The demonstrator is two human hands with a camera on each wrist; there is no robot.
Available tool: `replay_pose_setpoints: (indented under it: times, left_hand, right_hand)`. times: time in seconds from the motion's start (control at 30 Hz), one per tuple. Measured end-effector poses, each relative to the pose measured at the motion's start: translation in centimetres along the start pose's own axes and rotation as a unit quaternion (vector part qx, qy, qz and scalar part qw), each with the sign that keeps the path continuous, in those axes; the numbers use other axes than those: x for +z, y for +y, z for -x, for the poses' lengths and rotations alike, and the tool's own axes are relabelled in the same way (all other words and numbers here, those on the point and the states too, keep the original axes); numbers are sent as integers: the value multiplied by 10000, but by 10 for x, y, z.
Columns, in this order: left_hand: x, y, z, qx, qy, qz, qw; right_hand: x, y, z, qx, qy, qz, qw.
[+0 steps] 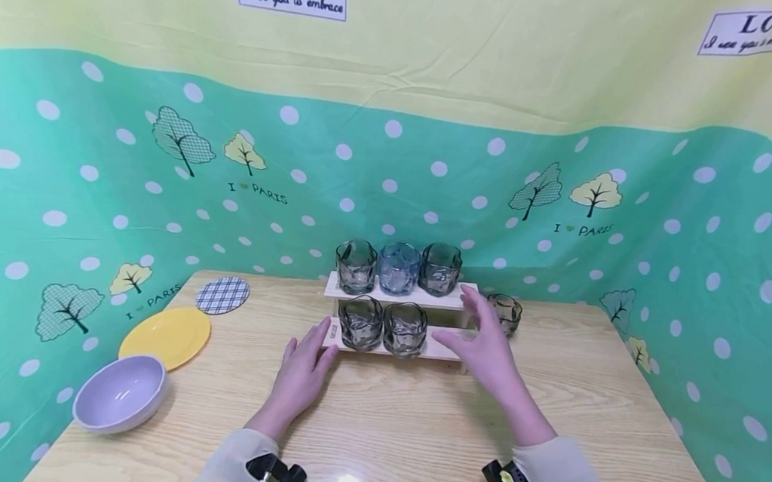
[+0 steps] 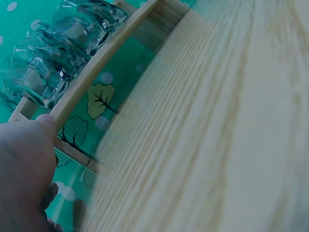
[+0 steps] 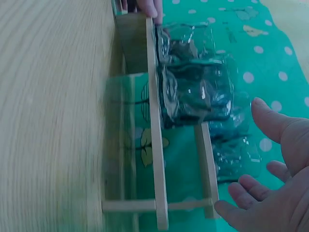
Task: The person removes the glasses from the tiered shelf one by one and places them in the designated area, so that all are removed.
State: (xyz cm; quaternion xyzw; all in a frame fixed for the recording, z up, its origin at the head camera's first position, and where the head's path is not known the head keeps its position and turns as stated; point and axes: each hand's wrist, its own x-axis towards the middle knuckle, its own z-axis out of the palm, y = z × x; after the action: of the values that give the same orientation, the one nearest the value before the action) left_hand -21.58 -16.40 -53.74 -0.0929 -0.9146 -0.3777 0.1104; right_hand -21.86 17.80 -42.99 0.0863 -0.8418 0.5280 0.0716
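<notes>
A two-tier pale wooden rack (image 1: pixel 449 301) stands at the back of the table. Its upper board holds a grey glass (image 1: pixel 355 267), a blue glass (image 1: pixel 399 269) and another grey glass (image 1: pixel 440 269). Two dark wavy glasses (image 1: pixel 360 324) sit side by side on the lower board's left and middle. My left hand (image 1: pixel 302 374) is at the rack's left end, its thumb resting against the lower board's (image 2: pixel 91 72) end. My right hand (image 1: pixel 486 355) is spread at the right end, nothing in its grasp. Behind it, a smaller brownish glass (image 1: pixel 506 311) is partly hidden.
To the left lie a checked round coaster (image 1: pixel 222 295), a yellow plate (image 1: pixel 167 336) and a lilac bowl (image 1: pixel 120 394) near the table's left edge. A green dotted cloth (image 1: pixel 390 188) hangs close behind the rack and along both sides of the wooden table (image 1: pixel 399 424).
</notes>
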Motion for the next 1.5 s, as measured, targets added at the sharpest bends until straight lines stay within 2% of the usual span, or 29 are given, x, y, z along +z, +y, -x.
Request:
replay_pose_setpoints:
  times: [0.2, 0.7, 0.93, 1.5]
  left_hand:
    - [0, 0, 0, -19, 4, -24, 10000]
    - [0, 0, 1, -8, 2, 2, 10000]
    - [-1, 1, 0, 38, 14, 31, 10000]
    - [-2, 4, 1, 18, 4, 6, 10000]
  right_hand:
    - [16, -7, 1, -60, -199, -331, 9992]
    - [47, -5, 3, 199, -427, 116, 9988]
    - [60, 1, -1, 344, -487, -210, 9980]
    - [74, 15, -6, 290, -384, -152, 9987]
